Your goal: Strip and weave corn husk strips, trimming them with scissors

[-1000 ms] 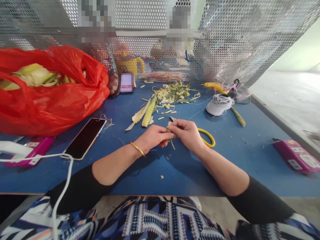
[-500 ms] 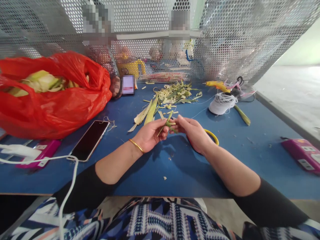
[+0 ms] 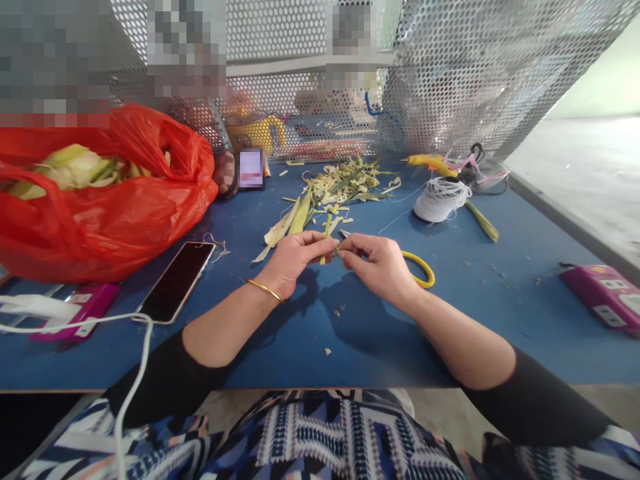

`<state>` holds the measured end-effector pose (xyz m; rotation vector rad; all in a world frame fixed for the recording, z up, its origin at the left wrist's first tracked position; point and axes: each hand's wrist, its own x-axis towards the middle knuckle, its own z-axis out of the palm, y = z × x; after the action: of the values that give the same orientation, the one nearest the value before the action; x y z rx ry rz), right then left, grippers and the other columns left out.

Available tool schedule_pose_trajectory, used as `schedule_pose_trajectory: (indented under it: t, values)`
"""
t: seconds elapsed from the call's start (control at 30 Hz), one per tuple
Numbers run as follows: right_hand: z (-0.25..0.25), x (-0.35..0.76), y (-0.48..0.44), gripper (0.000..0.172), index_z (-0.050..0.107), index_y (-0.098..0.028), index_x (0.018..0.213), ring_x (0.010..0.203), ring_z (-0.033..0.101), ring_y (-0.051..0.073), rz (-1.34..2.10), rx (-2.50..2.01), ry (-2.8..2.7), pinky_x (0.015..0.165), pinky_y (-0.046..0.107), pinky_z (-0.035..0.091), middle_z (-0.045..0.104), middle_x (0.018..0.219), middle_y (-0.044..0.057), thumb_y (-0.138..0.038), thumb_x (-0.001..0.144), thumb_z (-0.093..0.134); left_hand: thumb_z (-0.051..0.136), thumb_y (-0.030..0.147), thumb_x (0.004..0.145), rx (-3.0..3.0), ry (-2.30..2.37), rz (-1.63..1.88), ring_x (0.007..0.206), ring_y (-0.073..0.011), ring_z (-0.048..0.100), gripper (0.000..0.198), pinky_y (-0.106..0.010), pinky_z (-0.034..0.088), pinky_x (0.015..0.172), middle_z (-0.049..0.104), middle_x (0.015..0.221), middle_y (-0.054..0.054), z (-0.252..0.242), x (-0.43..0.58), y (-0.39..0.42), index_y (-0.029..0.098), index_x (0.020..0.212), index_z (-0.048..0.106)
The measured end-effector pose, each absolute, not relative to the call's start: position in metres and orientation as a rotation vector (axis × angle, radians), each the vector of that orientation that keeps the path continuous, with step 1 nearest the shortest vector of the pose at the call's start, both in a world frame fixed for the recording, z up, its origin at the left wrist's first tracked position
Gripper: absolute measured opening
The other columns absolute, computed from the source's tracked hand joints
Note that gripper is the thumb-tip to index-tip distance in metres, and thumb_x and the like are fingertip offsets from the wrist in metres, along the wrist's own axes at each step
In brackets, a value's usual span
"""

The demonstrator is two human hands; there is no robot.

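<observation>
Leaf piece (image 3: 328,227), green and slender, is pinched in the left hand (image 3: 293,260), on the near side of the scrap pile (image 3: 345,181). Right hand (image 3: 381,263), also on the pile's near side, has thumb and fingertips closed on a small end of it. White thread (image 3: 436,205) lies right of the pile.

A slim gold bangle (image 3: 265,290) circles the wrist of the bare left hand (image 3: 299,255); the right hand (image 3: 383,265) is bare too. Plain black sleeves (image 3: 545,393) end on the forearms. The garment (image 3: 320,440) bears bold geometric patterning in navy, blue and white, with peach touches.
</observation>
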<state>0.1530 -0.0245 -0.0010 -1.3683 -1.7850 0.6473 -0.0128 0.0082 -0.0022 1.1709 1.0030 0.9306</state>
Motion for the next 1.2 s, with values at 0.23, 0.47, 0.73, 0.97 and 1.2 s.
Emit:
schedule_pose_trajectory:
  t: [0.23,0.47,0.73,0.97,1.2]
  values:
    - [-0.002,0.155,-0.025,0.016,0.062,-0.020,0.066,0.057,0.046,0.012,0.514,-1.353,-1.898,0.057,0.024,0.031,0.058,0.058,-0.003,-0.020,0.082,0.060,0.089,0.036,0.061,1.283,1.096,0.957,0.059,-0.0132,0.056,0.029,-0.030,0.050,0.069,0.063,0.055,-0.002,-0.001,-0.013,0.009,0.018,0.055,0.068]
    - [-0.003,0.158,-0.021,0.015,0.063,-0.020,0.067,0.059,0.049,0.012,0.483,-1.390,-1.901,0.058,0.023,0.033,0.060,0.060,-0.002,-0.018,0.082,0.059,0.085,0.040,0.067,1.217,1.052,0.869,0.063,-0.0157,0.062,0.029,-0.030,0.052,0.068,0.067,0.062,-0.005,-0.002,-0.014,0.012,0.017,0.061,0.069]
    - [-0.004,0.160,-0.021,0.016,0.069,-0.021,0.073,0.063,0.055,0.014,0.399,-1.386,-1.983,0.064,0.025,0.036,0.067,0.067,0.000,-0.017,0.084,0.057,0.085,0.032,0.065,1.316,1.096,0.899,0.063,-0.0149,0.060,0.022,-0.031,0.053,0.069,0.068,0.062,-0.004,-0.004,-0.016,0.013,0.017,0.061,0.070]
    - [-0.008,0.160,-0.021,0.018,0.069,-0.021,0.075,0.066,0.057,0.015,0.290,-1.383,-2.012,0.070,0.027,0.038,0.070,0.072,0.002,-0.018,0.087,0.055,0.080,0.042,0.074,1.316,1.082,0.844,0.064,-0.0153,0.061,0.026,-0.029,0.054,0.064,0.072,0.078,-0.008,-0.010,-0.019,0.017,0.018,0.070,0.070]
    - [-0.003,0.160,-0.019,0.016,0.068,-0.020,0.072,0.062,0.054,0.013,0.514,-1.424,-1.900,0.062,0.025,0.036,0.066,0.065,-0.001,-0.020,0.085,0.059,0.075,0.039,0.081,1.127,1.001,0.740,0.067,-0.0162,0.067,0.021,-0.029,0.056,0.063,0.071,0.078,-0.005,-0.006,-0.021,0.016,0.020,0.089,0.077]
